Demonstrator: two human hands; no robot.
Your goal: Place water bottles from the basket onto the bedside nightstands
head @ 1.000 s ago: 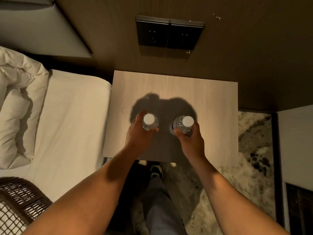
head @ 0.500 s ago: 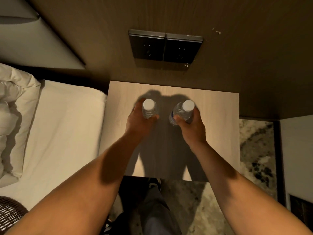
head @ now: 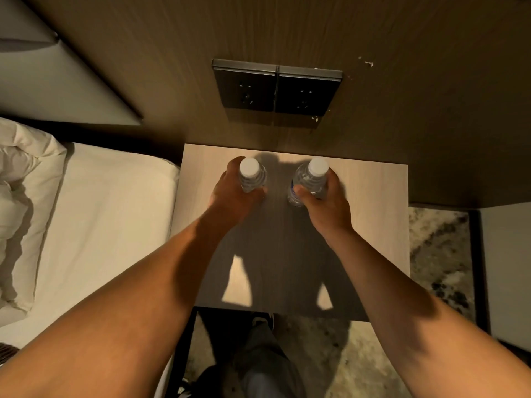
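Two clear water bottles with white caps stand upright over the far half of the light wooden nightstand (head: 373, 225). My left hand (head: 234, 198) is wrapped around the left bottle (head: 251, 175). My right hand (head: 324, 208) grips the right bottle (head: 311, 179), which shows a bit of blue label. Both bottles sit close to the dark wall panel, about a hand's width apart. Whether their bases touch the tabletop is hidden by my hands. Only a dark sliver of the wicker basket (head: 5, 353) shows at the lower left edge.
A double black socket plate (head: 275, 90) is on the wooden wall above the nightstand. The bed with white sheet (head: 100, 225) and a pillow (head: 20, 196) lies to the left. Patterned carpet (head: 439, 254) and my shoe (head: 263, 321) are below.
Both hands have carried the bottles from the nightstand's middle toward its back edge near the wall. The view has shifted, so most of the basket has left the frame.
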